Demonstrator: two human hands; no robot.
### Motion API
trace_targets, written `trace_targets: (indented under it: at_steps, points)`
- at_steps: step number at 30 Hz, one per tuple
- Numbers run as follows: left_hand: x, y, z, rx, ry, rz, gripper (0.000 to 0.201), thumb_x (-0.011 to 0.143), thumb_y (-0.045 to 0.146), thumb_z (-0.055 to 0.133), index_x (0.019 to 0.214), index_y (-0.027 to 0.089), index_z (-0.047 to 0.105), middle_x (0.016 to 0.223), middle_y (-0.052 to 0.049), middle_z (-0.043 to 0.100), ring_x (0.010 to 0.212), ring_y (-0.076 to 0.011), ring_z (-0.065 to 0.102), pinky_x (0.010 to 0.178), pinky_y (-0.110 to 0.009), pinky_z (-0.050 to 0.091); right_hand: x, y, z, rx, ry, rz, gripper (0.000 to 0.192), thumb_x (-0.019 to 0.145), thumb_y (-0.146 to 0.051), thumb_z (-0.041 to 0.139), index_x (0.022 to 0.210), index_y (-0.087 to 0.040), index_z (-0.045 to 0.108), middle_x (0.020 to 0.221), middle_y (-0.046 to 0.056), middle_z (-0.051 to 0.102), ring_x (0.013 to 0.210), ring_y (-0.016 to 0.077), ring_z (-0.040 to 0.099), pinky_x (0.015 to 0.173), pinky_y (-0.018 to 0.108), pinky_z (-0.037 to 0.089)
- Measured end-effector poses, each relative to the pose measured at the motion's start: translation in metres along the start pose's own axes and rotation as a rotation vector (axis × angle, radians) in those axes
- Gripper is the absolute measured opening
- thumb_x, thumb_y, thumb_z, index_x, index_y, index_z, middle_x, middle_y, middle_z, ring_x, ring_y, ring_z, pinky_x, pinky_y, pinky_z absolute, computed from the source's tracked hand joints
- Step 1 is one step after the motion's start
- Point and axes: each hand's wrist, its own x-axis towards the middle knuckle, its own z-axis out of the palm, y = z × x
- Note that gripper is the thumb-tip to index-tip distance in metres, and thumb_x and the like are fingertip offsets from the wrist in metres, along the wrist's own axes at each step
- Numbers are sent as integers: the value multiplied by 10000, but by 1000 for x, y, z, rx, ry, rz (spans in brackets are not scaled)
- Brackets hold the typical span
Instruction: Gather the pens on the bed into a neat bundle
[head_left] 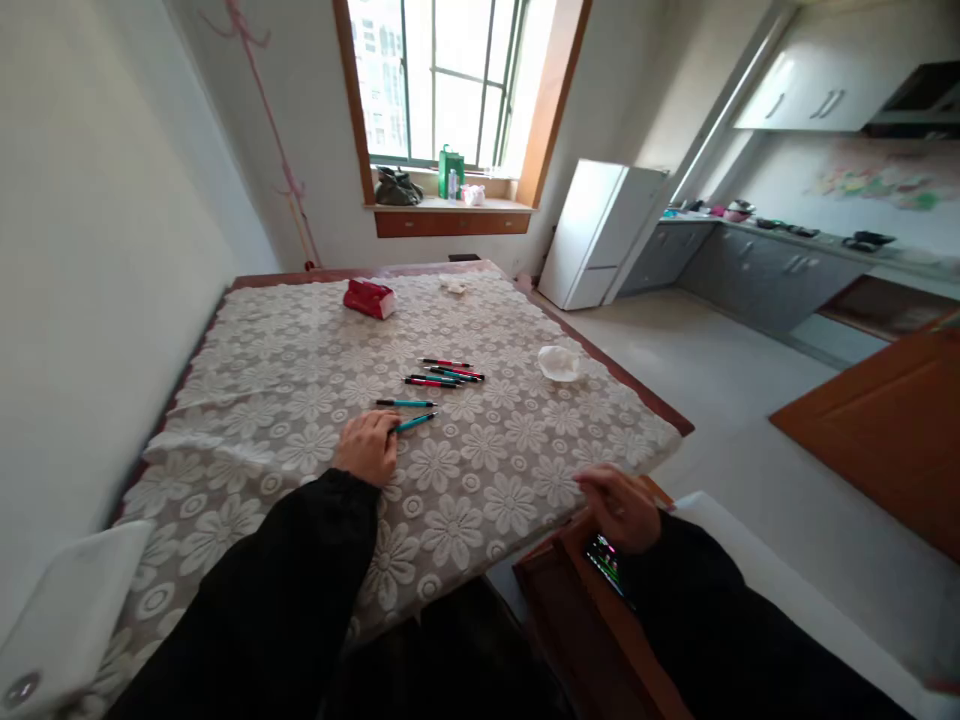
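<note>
Now your left hand [367, 446] pinches a teal pen [411, 423] on the worktop [300, 340] — more pens [444, 374], a crumpled tissue [559, 363] beyond; your right hand's [619, 505] grip curls loosely, phone [609, 563] beneath.

One view only, worn on the head, tilted down and rolled a little, looking across the table with the white flower-lace cloth [465, 470] from its near edge. Black sleeves fill the bottom, close up; the wood-framed window [442, 90] stands far off, straight ahead beyond the far edge.
</note>
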Motion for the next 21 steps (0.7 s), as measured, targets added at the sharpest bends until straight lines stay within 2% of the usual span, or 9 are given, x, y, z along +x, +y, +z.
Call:
trace_targets:
  at_steps: [3, 5, 8, 11, 13, 15, 18, 21]
  points:
    - [8, 6, -12, 30, -47, -10, 250, 860, 232, 505, 1028, 214, 689, 1147, -75, 691, 1127, -268, 585, 980, -396, 435, 91, -23, 46, 107, -182, -114, 189, 909, -146, 519, 1010, -225, 658, 790, 15, 658, 678, 131, 593, 673, 262, 503]
    - [18, 7, -21, 53, -130, -15, 214, 820, 238, 550, 961, 232, 711, 1063, -63, 704, 1048, -268, 615, 896, -373, 469, 135, -27, 91, 97, -321, -168, 188, 893, -179, 543, 1033, -219, 663, 823, 23, 656, 792, 158, 608, 788, 296, 507]
    - [33, 6, -27, 82, -224, -3, 174, 778, 227, 585, 880, 251, 724, 957, -50, 690, 941, -259, 639, 795, -349, 481, 174, -23, 158, 6, -456, -209, 330, 788, -166, 633, 1115, -200, 658, 1117, 74, 648, 1060, 228, 568, 956, 366, 466]
    - [35, 2, -21, 91, -172, 18, 179, 807, 213, 575, 924, 241, 709, 965, -55, 680, 944, -248, 631, 810, -349, 473, 185, -14, 203, -94, -493, -199, 427, 732, -151, 638, 1154, -209, 652, 1213, 73, 622, 1130, 267, 518, 989, 410, 431]
    - [30, -1, -14, 57, -67, 66, 198, 863, 219, 543, 997, 223, 690, 1026, -69, 683, 1012, -253, 608, 870, -369, 458, 183, -7, 218, -102, -483, -215, 409, 739, -169, 639, 1145, -211, 653, 1182, 68, 632, 1125, 263, 516, 981, 404, 421]
    - [23, -4, -8, 36, -1, 59, 186, 869, 233, 555, 1012, 227, 675, 1023, -65, 688, 1031, -262, 590, 886, -392, 443, 178, -2, 224, -98, -452, -235, 280, 787, -194, 618, 1061, -216, 676, 1108, 62, 644, 1090, 249, 525, 954, 391, 418]
    - [19, -6, -6, 11, 51, 13, 213, 817, 240, 607, 1025, 230, 651, 1039, -65, 678, 1046, -275, 573, 887, -413, 429, 174, 3, 225, -94, -427, -239, 147, 813, -218, 614, 940, -218, 688, 1034, 57, 639, 1032, 237, 535, 910, 380, 417]
    - [19, -7, -9, -9, 74, -30, 315, 753, 180, 605, 1064, 223, 624, 1100, -71, 659, 1100, -281, 553, 916, -418, 418, 174, 2, 224, -74, -410, -215, 138, 800, -201, 619, 921, -214, 686, 1037, 61, 627, 1021, 232, 535, 903, 369, 418]
